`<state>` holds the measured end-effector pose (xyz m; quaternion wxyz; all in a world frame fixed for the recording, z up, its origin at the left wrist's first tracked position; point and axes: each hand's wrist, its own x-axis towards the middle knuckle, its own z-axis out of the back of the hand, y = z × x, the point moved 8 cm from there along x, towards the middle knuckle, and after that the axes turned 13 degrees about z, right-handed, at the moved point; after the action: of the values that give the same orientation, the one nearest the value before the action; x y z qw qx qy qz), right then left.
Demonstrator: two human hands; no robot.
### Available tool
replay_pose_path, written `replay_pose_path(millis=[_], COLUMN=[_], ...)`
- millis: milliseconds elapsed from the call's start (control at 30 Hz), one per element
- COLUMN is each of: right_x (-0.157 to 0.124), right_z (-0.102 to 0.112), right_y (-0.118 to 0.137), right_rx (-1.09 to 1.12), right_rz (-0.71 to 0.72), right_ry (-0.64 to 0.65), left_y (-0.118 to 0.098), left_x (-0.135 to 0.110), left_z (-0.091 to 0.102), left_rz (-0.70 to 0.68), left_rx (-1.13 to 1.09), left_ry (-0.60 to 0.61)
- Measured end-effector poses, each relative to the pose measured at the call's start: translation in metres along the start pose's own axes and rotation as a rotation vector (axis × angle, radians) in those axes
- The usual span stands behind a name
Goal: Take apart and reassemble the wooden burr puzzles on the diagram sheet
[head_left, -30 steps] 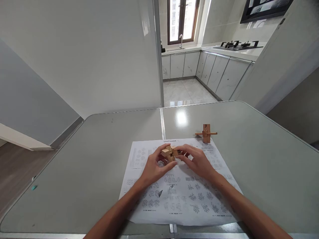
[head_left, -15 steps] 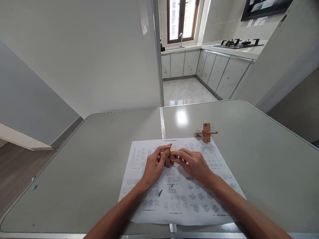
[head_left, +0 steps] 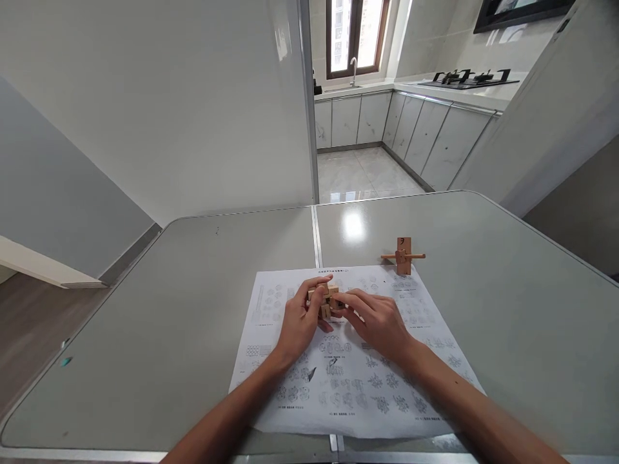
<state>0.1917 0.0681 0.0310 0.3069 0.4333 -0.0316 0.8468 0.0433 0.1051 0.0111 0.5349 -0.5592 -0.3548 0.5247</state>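
Between my two hands, just above a printed diagram sheet, is a small wooden interlocking puzzle made of several blocks. My left hand is wrapped round its left side, thumb across the front and fingers behind. At its right side, my right hand grips a block with thumb and fingertips; a dark mark shows on that block. My fingers cover part of the puzzle. The sheet carries rows of line drawings of puzzle pieces and lies flat under both forearms.
Beyond the sheet's far right corner stands another wooden puzzle piece with a thin stick through it and a dark mark on top. A grey folding table has a metal seam down its middle. A small teal bit lies near the left edge.
My left fingers and thumb have shifted slightly, so more of the puzzle's blocks show between my hands. The right hand stays at its right side. The view has tilted a little.
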Motion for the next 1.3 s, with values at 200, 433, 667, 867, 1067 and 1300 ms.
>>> replay_pose_path(millis=[200,433,667,867,1067,1300], right_x=[-0.004,-0.001,-0.005,-0.007,-0.007,-0.005], right_z=[-0.005,-0.004,-0.008,-0.008,-0.007,-0.009], right_y=[-0.007,-0.001,-0.004,-0.004,-0.004,-0.002], right_rx=[0.051,0.016,0.112,0.128,0.128,0.174], right_rz=[-0.104,-0.011,-0.118,-0.158,-0.197,-0.121], right_ry=[0.025,0.038,0.008,-0.028,-0.052,-0.022], left_y=[0.005,0.004,0.004,0.007,0.007,0.006], left_x=[0.003,0.002,0.002,0.004,0.003,0.0], left_z=[-0.002,-0.003,-0.003,-0.004,-0.005,-0.011], left_rz=[-0.008,-0.01,-0.021,-0.016,-0.035,-0.028], left_rx=[-0.005,0.031,0.002,0.021,0.058,0.025], left_ry=[0.024,0.013,0.047,0.08,0.038,0.063])
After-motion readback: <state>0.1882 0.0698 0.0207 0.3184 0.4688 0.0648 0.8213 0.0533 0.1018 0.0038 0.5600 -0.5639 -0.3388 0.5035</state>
